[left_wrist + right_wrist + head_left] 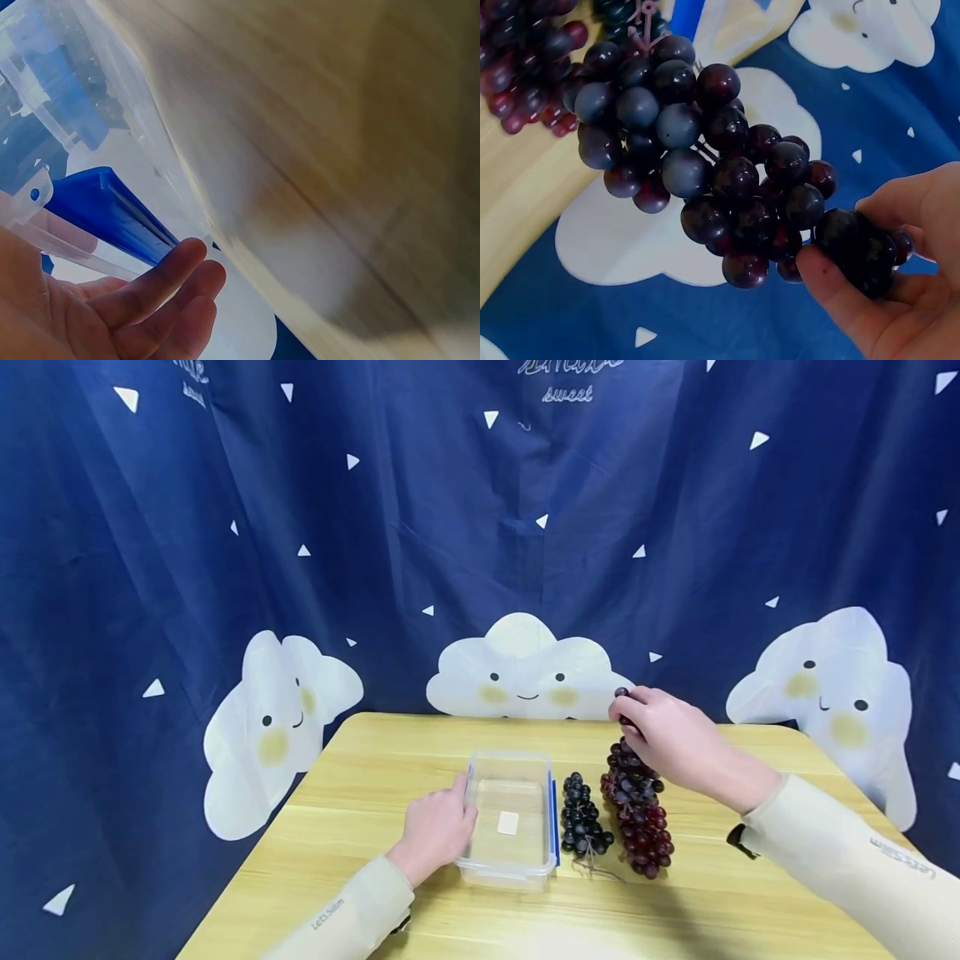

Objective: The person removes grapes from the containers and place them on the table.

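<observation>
A clear plastic food container [510, 870] sits on the table, a blue strip [556, 827] along its right side. My left hand [435, 825] holds its left wall; in the left wrist view the clear side flap and blue clip [112, 210] lie between thumb and fingers. My right hand [671, 739] pinches the tip of a dark purple grape bunch [735, 180], which hangs down from the fingers. Behind it in the head view, a red grape bunch [648, 845] lies on the table, partly hidden. A black grape bunch [579, 817] lies between it and the container.
The light wooden table [315, 860] has a rounded far edge. A dark blue curtain [450, 510] with white clouds and triangles hangs right behind it. Inside the container shows a small white label [507, 823].
</observation>
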Available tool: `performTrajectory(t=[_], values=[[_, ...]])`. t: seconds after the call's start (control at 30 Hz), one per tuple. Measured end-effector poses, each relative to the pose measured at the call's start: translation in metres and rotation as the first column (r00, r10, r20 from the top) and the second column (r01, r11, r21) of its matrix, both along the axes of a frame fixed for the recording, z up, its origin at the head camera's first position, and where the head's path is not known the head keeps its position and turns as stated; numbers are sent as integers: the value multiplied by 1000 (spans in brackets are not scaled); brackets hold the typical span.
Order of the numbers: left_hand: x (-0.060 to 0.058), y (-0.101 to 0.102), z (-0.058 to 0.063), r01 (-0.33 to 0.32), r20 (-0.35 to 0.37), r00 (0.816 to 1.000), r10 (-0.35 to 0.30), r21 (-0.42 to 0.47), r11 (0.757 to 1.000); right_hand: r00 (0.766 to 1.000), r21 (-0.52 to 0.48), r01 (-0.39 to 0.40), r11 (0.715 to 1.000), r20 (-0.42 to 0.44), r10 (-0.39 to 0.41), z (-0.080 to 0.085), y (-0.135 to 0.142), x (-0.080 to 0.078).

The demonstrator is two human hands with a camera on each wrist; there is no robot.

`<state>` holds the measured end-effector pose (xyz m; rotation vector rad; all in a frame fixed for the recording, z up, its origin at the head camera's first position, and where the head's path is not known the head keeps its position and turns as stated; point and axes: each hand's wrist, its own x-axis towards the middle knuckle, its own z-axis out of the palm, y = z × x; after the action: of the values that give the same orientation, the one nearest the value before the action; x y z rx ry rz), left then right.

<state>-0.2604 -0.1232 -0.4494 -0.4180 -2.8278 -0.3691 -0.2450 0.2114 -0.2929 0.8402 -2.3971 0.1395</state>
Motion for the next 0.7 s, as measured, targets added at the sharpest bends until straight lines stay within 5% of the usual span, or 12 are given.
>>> performTrajectory(t=[0.7], values=[[-2,-1,-2,5,-9,1000,-5,-1,1000,997,-4,28,1000,-67,-28,-10,62,15]])
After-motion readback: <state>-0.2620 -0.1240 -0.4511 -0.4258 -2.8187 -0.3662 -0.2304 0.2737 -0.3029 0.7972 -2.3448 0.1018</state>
